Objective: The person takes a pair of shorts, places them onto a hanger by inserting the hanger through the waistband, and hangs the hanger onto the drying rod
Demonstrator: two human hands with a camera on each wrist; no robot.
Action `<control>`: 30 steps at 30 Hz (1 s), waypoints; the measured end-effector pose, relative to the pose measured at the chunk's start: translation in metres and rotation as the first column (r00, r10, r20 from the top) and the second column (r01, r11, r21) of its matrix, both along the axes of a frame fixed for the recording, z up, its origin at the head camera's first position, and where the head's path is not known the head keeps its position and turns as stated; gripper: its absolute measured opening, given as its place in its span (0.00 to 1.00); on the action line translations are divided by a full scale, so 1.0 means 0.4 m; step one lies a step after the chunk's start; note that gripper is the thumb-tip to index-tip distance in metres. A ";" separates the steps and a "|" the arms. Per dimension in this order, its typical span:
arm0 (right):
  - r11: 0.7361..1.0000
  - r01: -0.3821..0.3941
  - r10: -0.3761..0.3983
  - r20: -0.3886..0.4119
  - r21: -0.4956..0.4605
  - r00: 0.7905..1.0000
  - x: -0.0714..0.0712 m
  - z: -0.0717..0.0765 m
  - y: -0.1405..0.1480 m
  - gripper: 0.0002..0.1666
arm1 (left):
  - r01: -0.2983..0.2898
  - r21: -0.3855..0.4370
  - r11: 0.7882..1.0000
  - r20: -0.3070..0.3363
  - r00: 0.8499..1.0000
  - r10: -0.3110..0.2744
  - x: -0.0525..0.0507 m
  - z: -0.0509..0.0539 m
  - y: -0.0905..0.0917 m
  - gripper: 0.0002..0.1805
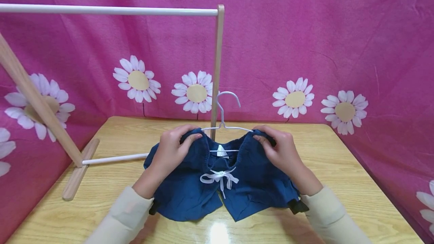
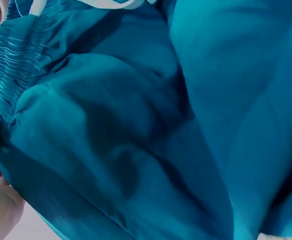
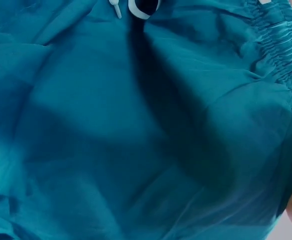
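Note:
Navy shorts [image 1: 190,191] with a gathered elastic waistband and a white drawstring bow [image 1: 219,177] hang between the two hands, just above the table. A white wire hanger [image 1: 222,118] sits inside the waist, its hook pointing up and its lower bar crossing the opening. My left hand [image 1: 174,148] pinches the waistband at the left, thumb in front. On the other side my right hand [image 1: 279,150] pinches the waistband near the hanger's right shoulder. Both wrist views are mostly filled by the shorts' fabric [image 2: 111,125], with only parts of the fingers at the edges.
A wooden garment rack with a white top rail [image 1: 108,9] stands at the left; its right post [image 1: 218,67] rises behind the hanger. Its foot [image 1: 81,168] and lower white bar [image 1: 115,158] rest on the wooden table [image 1: 339,183]. A pink cloth with daisies [image 1: 271,29] surrounds the table.

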State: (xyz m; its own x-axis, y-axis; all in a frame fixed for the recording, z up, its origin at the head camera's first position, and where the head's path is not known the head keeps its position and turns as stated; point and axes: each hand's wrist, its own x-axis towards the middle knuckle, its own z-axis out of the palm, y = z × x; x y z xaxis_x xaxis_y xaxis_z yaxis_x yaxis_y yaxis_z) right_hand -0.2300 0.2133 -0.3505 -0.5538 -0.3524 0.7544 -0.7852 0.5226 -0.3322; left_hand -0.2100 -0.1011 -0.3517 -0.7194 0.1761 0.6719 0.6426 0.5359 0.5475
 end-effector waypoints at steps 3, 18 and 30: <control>1.000 0.017 -0.017 -0.006 -0.019 1.000 -0.001 -0.002 0.007 0.16 | -0.024 0.002 1.000 -0.014 1.000 0.024 0.000 -0.003 -0.016 0.13; 0.997 0.048 -0.050 -0.025 -0.064 0.998 0.001 -0.008 0.041 0.17 | -0.107 0.039 0.994 -0.083 0.990 0.110 0.001 -0.021 -0.081 0.11; 0.991 0.118 -0.116 0.028 -0.065 0.993 0.003 -0.016 0.077 0.14 | -0.116 0.095 0.989 -0.079 0.989 0.124 -0.001 -0.032 -0.099 0.10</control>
